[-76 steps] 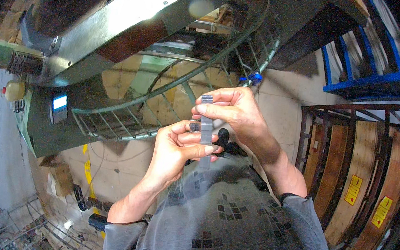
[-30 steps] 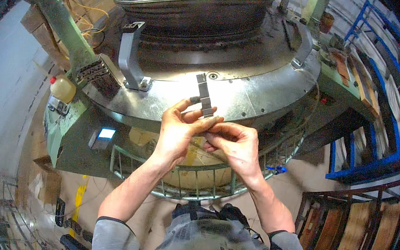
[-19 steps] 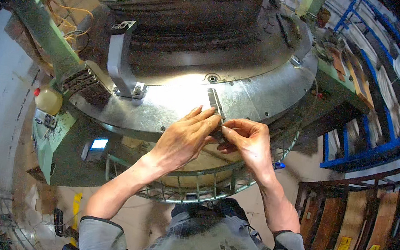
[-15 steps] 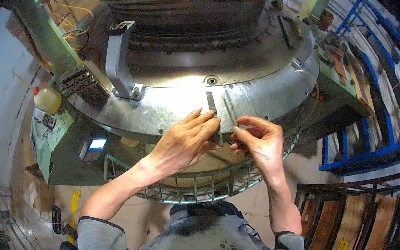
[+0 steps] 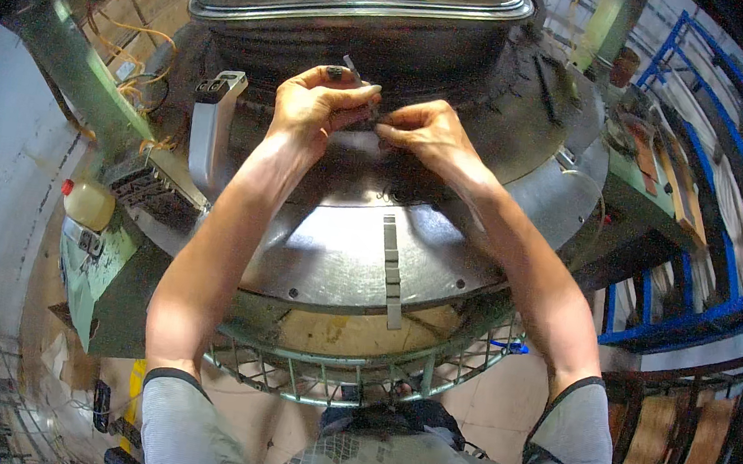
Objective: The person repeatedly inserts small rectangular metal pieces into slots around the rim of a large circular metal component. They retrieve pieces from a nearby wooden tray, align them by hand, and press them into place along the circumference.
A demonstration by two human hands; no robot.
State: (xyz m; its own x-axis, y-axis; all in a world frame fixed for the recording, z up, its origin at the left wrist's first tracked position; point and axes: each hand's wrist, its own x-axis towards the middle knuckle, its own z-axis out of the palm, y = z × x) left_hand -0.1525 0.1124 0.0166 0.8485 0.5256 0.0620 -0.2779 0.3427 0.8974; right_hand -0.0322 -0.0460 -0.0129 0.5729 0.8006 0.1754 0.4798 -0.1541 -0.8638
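grey piece (image 5: 349, 63) partly hidden by left fingers (image 5: 350, 98)

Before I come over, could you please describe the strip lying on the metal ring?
Find the broad, curved metal ring. The strip crosses the middle of its near side. Unlike the dark round spots either side, it is long, banded and overhangs the edge.

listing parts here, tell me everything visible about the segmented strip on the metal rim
The segmented strip is narrow, flat, grey and metal-looking, with darker and lighter lengths. It runs front to back across the metal rim, near end overhanging the edge. Neither left hand nor right hand touches it.
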